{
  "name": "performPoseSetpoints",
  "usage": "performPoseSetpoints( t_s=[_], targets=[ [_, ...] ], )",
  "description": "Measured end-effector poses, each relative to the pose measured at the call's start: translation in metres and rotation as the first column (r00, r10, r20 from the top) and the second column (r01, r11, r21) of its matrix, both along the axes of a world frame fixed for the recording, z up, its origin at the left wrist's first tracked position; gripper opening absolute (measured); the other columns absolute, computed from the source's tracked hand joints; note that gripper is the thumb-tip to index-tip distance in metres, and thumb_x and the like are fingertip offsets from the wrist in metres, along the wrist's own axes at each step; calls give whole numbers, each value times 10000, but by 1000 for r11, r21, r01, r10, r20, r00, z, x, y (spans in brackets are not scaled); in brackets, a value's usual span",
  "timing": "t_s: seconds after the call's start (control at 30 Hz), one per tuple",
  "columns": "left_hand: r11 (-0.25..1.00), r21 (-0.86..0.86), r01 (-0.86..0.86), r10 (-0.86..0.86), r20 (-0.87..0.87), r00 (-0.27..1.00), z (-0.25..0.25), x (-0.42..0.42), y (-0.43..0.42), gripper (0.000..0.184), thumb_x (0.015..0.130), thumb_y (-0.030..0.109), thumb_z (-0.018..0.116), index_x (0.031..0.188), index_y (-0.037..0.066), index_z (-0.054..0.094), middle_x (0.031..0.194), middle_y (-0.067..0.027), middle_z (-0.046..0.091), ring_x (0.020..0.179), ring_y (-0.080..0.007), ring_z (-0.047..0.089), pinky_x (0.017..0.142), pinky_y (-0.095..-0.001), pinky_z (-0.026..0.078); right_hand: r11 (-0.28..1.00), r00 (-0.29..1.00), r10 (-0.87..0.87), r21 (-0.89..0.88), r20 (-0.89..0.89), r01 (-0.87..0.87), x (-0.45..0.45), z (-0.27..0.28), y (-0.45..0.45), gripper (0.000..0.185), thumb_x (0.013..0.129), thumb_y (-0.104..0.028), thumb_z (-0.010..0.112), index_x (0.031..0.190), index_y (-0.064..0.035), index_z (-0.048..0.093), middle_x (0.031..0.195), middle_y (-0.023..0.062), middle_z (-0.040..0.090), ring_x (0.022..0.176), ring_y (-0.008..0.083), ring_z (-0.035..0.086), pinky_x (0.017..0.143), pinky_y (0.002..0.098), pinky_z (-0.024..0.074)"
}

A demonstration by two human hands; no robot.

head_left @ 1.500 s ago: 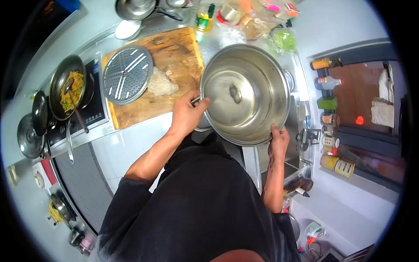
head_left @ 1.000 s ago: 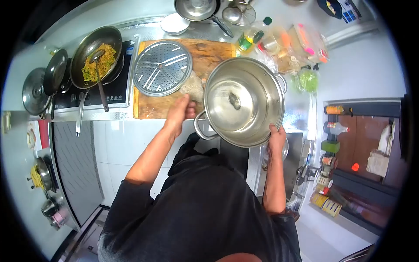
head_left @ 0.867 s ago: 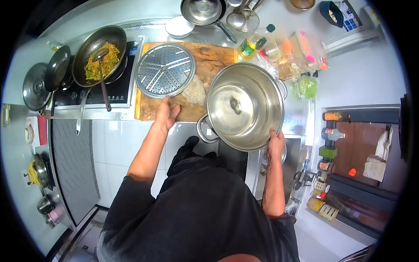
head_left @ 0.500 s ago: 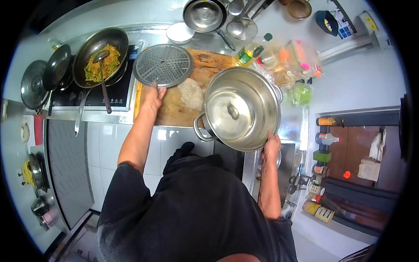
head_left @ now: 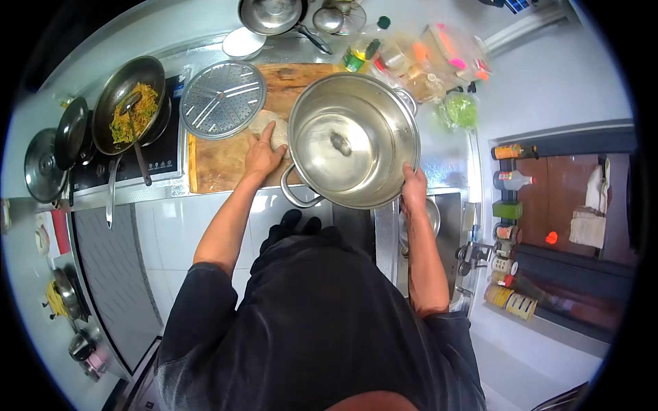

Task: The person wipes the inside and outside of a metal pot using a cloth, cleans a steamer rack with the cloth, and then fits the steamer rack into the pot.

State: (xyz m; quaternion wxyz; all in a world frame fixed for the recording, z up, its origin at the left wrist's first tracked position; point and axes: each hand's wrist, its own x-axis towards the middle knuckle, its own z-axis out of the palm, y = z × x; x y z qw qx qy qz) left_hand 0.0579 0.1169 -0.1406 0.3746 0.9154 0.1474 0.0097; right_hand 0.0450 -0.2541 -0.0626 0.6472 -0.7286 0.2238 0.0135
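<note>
A large steel pot (head_left: pixel 353 185) is tilted toward me, its inside visible, with a dark patch or reflection at its bottom. My right hand (head_left: pixel 414 188) grips the pot's rim at the right. On a pale, crumpled cloth (head_left: pixel 275 130) rests my left hand (head_left: pixel 262 156), fingers spread and pointing away from me. This cloth lies on a wooden cutting board (head_left: pixel 218 163), partly under the pot's left side. Left of it, a round perforated steamer plate (head_left: pixel 223 99) sits over the board's edge, apart from both hands.
A wok (head_left: pixel 103 127) with noodles and a ladle stands on the black cooktop (head_left: pixel 166 147) at left. Behind the board are a white bowl (head_left: pixel 243 43) and a pan (head_left: pixel 272 15). An oil bottle (head_left: pixel 356 55) and a bag of greens (head_left: pixel 458 111) stand beyond the pot.
My left hand has let go of the steamer plate and moved right onto the cloth. My right hand still holds the pot. The view has shifted slightly.
</note>
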Motion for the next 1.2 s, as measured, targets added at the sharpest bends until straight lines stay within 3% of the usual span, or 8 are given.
performPoseSetpoints(
  t_s=[0.13,0.27,0.5,0.63,0.73,1.0,1.07,1.2],
  targets=[
    [998,61,8,8,-255,967,19,20,-6,691,750,322,738,1364,245,430,1366,-286,381,1082,-469,572,893,-490,504,998,999,-14,69,-34,16,2,-7,-7,301,982,-213,512,1121,22,641,881,76,662,694,139,601,574,297,459],
    [994,33,-103,106,-115,988,-10,26,0,434,707,246,723,1095,138,562,1062,-230,636,949,-431,632,836,-474,498,978,996,-79,191,-51,88,0,4,-3,283,980,-225,519,1078,5,651,782,52,636,546,112,543,456,282,395],
    [954,-94,-285,286,-5,958,43,-99,40,332,678,81,690,987,68,570,944,-174,658,886,-324,635,788,-390,498,978,993,113,180,-42,-103,1,24,10,228,958,-168,522,1077,3,614,748,73,638,468,124,543,383,264,396],
    [498,-757,-423,556,-96,826,80,-163,45,371,686,-46,619,1029,79,551,1012,-99,610,875,-229,614,765,-331,516,978,989,150,144,-2,-148,-1,18,42,252,956,-150,509,1122,28,577,803,104,648,509,151,591,403,273,470],
    [341,-891,-300,620,-27,784,124,-197,46,387,734,-49,585,1095,69,508,1050,-106,597,914,-212,623,825,-353,544,969,975,220,104,35,-222,0,21,68,304,954,-169,519,1159,52,554,870,142,652,545,179,622,407,279,494],
    [520,-846,-116,530,213,821,196,-200,29,398,744,-37,599,1112,63,485,1082,-75,570,1007,-177,584,907,-313,500,885,947,114,-464,300,41,-35,53,53,549,921,-208,622,1377,26,425,1223,197,550,1030,216,600,822,329,522],
    [748,-661,-55,367,343,865,207,-179,15,396,741,-36,624,1089,83,479,1064,-34,521,1003,-143,535,880,-279,469,954,901,298,-136,316,-267,-49,91,64,596,902,-169,644,1412,10,394,1241,187,540,1062,213,577,833,333,517],
    [705,-687,178,80,326,942,198,-124,-24,426,728,-83,671,1085,93,517,1063,-21,498,953,-103,499,756,-233,454,711,731,565,224,382,-667,-54,136,127,587,905,-96,621,1425,3,367,1260,152,559,1134,199,570,890,332,515]
  ],
)
